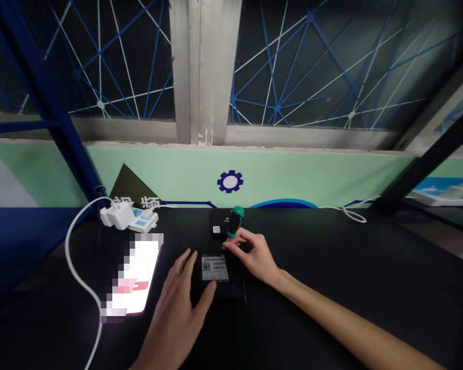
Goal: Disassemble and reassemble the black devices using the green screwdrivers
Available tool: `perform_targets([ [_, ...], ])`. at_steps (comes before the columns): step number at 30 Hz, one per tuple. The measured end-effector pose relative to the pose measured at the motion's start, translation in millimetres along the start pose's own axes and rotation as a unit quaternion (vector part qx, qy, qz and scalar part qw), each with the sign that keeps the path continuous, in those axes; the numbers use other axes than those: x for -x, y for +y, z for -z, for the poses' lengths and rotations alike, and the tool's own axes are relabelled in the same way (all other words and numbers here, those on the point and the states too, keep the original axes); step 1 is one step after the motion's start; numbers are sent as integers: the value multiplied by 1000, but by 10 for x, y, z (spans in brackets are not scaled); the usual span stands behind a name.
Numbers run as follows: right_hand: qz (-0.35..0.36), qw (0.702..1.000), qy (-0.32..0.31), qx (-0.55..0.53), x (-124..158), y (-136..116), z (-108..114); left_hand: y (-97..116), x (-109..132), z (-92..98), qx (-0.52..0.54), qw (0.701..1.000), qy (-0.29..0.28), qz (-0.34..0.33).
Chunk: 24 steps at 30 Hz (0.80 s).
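A flat black device (233, 289) with a printed white label (215, 268) lies on the table in front of me. My left hand (181, 293) rests over its left side, fingers stretched out and thumb near the label's lower edge. Above the device's far right corner, my right hand (254, 252) pinches a screwdriver (236, 221) low on its green and black handle. The screwdriver stands nearly upright; its shaft and tip cannot be made out behind the fingers. Just beyond is a black box (217, 218) with a small square code label, partly covered by the handle.
A lit phone (139, 277) lies to the left, partly pixelated. Behind it sits a white power strip (142, 220) with a plugged-in adapter (118, 215), and a white cable (70, 252) curves forward from there. A green wall (177, 174) closes off the back of the black table (332, 267).
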State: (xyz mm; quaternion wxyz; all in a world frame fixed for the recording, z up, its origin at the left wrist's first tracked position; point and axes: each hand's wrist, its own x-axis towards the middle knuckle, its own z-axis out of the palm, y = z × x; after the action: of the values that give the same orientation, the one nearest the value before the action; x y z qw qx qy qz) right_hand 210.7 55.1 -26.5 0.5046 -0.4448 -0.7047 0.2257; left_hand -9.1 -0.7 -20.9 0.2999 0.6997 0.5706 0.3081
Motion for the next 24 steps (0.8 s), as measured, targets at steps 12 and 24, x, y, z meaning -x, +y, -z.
perform_targets([
  [12, -1, 1000, 1, -4, 7, 8, 1, 183, -102, 240, 560, 815, 25, 147],
  [24, 6, 999, 34, 28, 3, 31, -12, 286, -80, 231, 884, 372, -37, 282],
])
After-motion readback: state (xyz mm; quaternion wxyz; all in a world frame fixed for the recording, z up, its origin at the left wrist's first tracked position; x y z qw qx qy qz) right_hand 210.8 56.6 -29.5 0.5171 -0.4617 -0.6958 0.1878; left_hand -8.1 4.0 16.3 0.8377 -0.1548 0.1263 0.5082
